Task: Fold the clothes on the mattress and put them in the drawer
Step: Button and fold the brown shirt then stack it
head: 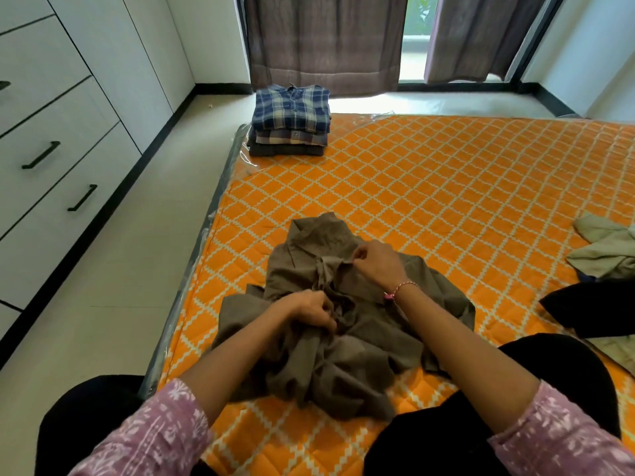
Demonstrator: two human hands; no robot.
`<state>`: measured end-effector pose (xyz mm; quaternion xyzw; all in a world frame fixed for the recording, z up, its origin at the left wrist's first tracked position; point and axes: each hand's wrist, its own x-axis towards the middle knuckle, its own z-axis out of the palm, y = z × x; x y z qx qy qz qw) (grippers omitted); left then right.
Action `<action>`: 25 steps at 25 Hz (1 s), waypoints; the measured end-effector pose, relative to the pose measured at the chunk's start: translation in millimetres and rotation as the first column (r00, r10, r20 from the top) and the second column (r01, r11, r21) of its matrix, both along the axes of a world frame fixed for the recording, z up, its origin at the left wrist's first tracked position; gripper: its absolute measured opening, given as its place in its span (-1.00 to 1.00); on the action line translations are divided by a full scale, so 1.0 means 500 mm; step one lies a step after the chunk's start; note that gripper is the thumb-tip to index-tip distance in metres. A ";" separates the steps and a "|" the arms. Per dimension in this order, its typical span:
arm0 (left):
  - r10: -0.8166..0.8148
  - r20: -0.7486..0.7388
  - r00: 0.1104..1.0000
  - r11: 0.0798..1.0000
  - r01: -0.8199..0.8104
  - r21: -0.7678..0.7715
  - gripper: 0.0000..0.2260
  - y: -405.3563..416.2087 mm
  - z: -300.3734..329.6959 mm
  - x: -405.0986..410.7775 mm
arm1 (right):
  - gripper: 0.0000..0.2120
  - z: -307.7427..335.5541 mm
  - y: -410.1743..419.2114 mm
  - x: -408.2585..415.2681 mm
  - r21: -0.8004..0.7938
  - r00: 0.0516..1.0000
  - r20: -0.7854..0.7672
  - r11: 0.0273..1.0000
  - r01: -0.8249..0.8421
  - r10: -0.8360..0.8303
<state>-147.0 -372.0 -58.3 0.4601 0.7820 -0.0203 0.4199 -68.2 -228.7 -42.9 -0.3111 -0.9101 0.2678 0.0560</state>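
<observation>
Your left hand and right hand both pinch the crumpled brown shirt on the orange mattress, near its left edge, while the folded stack sits at the far corner and the drawers stand closed.

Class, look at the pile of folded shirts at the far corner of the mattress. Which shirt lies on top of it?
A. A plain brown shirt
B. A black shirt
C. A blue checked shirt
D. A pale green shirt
C. The blue checked shirt sits on top of the folded pile at the far left corner of the mattress; the brown shirt is unfolded, pinched by both hands.
</observation>
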 end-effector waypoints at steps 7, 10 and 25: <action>0.635 0.383 0.671 0.566 -0.742 0.361 -0.87 -0.018 0.048 -0.164 | -0.69 -0.093 0.089 -0.066 0.134 0.936 0.339 0.990 0.052 -0.095; 0.756 0.077 0.650 0.597 -0.733 0.325 -0.82 -0.012 -0.034 -0.216 | -0.73 -0.126 0.107 -0.076 -0.094 0.934 0.356 0.994 0.063 -0.025; 0.619 0.609 0.497 0.379 -0.867 0.323 -0.86 0.093 0.126 -0.279 | -0.92 0.076 0.216 -0.124 -0.587 0.968 -0.240 0.783 -0.205 0.073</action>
